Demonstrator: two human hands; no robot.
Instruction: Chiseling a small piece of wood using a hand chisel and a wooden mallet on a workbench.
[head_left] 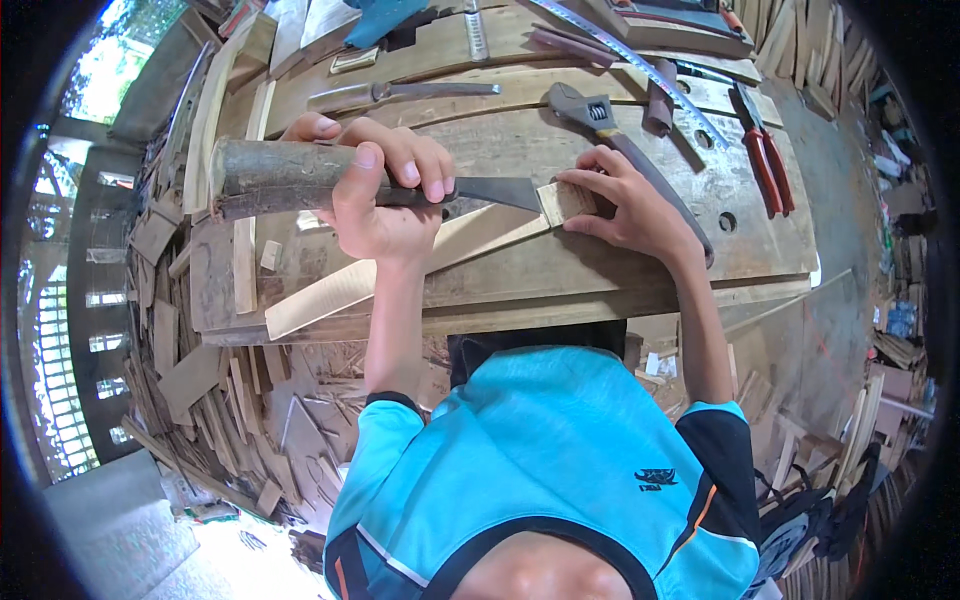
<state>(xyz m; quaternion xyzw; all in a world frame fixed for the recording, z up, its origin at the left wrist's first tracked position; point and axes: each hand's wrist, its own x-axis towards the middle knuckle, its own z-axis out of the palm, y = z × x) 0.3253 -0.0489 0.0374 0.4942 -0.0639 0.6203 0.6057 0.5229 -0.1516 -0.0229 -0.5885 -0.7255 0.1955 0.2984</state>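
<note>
My left hand [385, 190] is closed round a dark, flat-bladed cutting tool [500, 192]. A thick, round, bark-covered piece of wood [285, 175] lies along the same hand; I cannot tell whether it is the tool's handle. The blade's tip end meets a pale wooden strip [340, 295], which slants across the bench from lower left. My right hand [620, 205] grips a small pale wood block [567, 203] at the strip's far right end, thumb below and fingers above. Whether block and strip are one piece is unclear.
On the wooden workbench [500, 290] lie a chisel [400, 93] beyond my left hand, an adjustable wrench [590, 108] beside my right, red-handled pliers [763, 160] and a metal ruler [620, 50]. Wood scraps [185, 370] heap up on the floor at left.
</note>
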